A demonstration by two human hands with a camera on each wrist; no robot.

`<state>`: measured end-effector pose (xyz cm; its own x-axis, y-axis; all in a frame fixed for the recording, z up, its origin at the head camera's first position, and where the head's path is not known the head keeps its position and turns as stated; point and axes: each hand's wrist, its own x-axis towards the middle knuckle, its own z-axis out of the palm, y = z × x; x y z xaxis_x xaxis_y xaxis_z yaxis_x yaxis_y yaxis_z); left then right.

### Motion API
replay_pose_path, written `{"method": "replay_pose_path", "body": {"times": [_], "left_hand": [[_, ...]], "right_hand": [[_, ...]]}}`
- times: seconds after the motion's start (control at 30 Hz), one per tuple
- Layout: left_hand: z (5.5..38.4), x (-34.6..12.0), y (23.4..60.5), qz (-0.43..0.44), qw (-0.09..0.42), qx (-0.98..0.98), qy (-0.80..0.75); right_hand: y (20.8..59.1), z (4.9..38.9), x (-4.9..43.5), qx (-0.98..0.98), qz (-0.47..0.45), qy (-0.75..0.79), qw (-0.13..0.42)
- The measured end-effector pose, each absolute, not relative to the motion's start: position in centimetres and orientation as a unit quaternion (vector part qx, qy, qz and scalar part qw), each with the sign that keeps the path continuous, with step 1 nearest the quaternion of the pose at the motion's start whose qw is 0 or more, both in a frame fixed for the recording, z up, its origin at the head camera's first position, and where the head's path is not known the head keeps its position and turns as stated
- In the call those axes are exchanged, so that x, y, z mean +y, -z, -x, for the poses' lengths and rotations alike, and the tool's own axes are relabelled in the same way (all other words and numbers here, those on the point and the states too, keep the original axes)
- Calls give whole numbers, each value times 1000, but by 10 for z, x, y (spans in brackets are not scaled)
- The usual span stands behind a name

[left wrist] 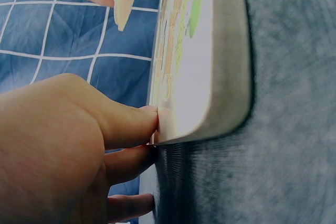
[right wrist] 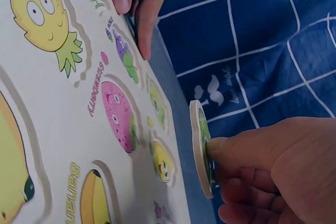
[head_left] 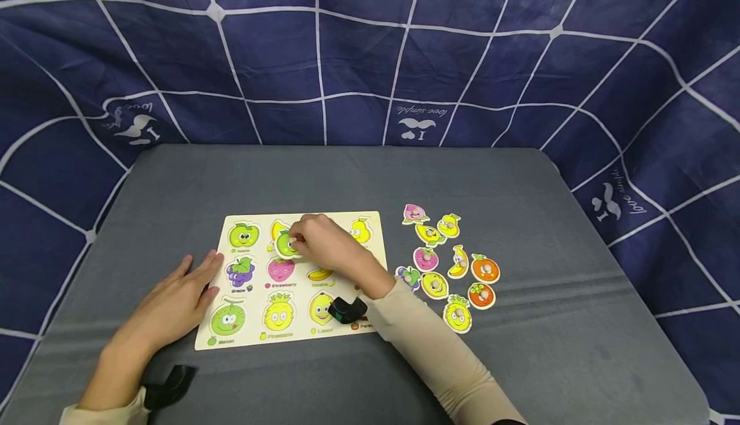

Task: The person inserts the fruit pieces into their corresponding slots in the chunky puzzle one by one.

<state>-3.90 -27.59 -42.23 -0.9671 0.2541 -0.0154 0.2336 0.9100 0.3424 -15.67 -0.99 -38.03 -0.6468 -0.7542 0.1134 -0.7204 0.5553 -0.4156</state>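
Note:
A pale wooden fruit puzzle board (head_left: 254,312) lies on the grey table. My right hand (head_left: 326,243) pinches a green fruit puzzle piece (head_left: 285,244) by its knob, over the board's upper middle. In the right wrist view the green piece (right wrist: 198,150) is tilted on edge, raised off the board; whether apple or melon, I cannot tell. At the board's left edge rests my left hand (head_left: 173,303), fingers extended. The left wrist view shows the left thumb (left wrist: 134,127) touching the board's edge. My right hand partly covers the top row's recesses.
Right of the board lie several loose knobbed pieces, among them a pineapple piece (head_left: 458,314), a banana piece (head_left: 459,262) and a strawberry piece (head_left: 426,259). The right forearm (head_left: 433,354) passes over the board's lower right corner. A blue grid-patterned cloth (head_left: 358,59) hangs behind the table.

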Motion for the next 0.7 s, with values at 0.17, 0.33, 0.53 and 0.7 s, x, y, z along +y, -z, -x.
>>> {"method": "replay_pose_path", "body": {"times": [0.17,0.33,0.53,0.7], "left_hand": [[40,-275,422,-126,29,977,-171],[41,-274,420,-124,32,977,-171],[40,-274,419,-118,37,978,-170],[39,-275,420,-116,38,978,-171]], "right_hand": [[383,159,-15,883,415,218,39],[388,162,-20,882,417,217,39],[389,165,-26,884,410,218,50],[390,166,-33,887,404,214,59]]}}
